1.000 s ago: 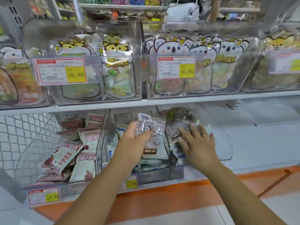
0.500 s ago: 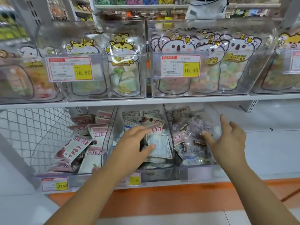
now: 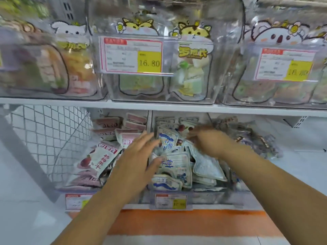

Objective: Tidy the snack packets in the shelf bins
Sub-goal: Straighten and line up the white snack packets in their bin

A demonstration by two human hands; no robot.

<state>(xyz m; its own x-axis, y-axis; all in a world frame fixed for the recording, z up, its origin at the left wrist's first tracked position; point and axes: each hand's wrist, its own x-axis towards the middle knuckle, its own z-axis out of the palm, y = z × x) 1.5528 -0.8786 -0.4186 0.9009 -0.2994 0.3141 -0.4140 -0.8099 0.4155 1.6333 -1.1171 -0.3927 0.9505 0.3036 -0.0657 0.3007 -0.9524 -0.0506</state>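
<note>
Three clear bins sit side by side on the lower shelf. The middle bin [image 3: 194, 195] holds a loose heap of white-and-blue snack packets [image 3: 175, 167]. My left hand [image 3: 139, 160] lies over the heap's left side, fingers spread and straight, touching the packets. My right hand [image 3: 210, 140] hovers over the heap's back right, blurred by motion, so its fingers are unclear. The left bin [image 3: 62, 184] holds pink-and-white packets [image 3: 104, 156] with red fruit pictures. The right bin holds clear dark-labelled packets [image 3: 251, 137], partly hidden by my right forearm.
Above, the upper shelf edge [image 3: 159, 105] carries large clear bins of animal-print bags [image 3: 192, 64] with yellow 16.80 price tags [image 3: 131, 55]. A white wire mesh panel [image 3: 47, 135] stands left of the lower bins. An orange floor strip [image 3: 185, 223] runs below the shelf.
My right hand has moved left from the right bin to over the middle bin. My left hand stays on the white-and-blue packets. The camera has come closer and shifted left.
</note>
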